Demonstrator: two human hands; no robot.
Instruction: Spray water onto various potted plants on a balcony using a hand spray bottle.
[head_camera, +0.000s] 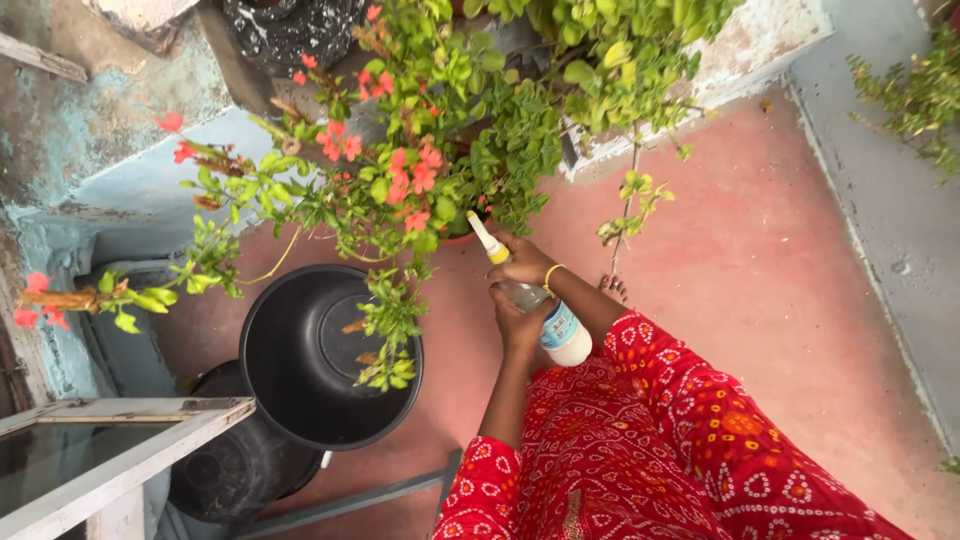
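A clear spray bottle with a blue label, a white base and a yellow-and-white nozzle points at a potted plant with coral-red flowers and green leaves. My left hand grips the bottle around its middle from below. At the bottle's neck my right hand, with a yellow bangle on the wrist, closes around the spray head. The nozzle tip almost touches the lower leaves near the terracotta pot rim. Both arms come out of red patterned sleeves.
A black bucket stands left of my hands, with a plant stem hanging over it, and a dark tub sits beneath it. A white-framed glass panel lies at the lower left. The floor is reddish, with a grey ledge on the right.
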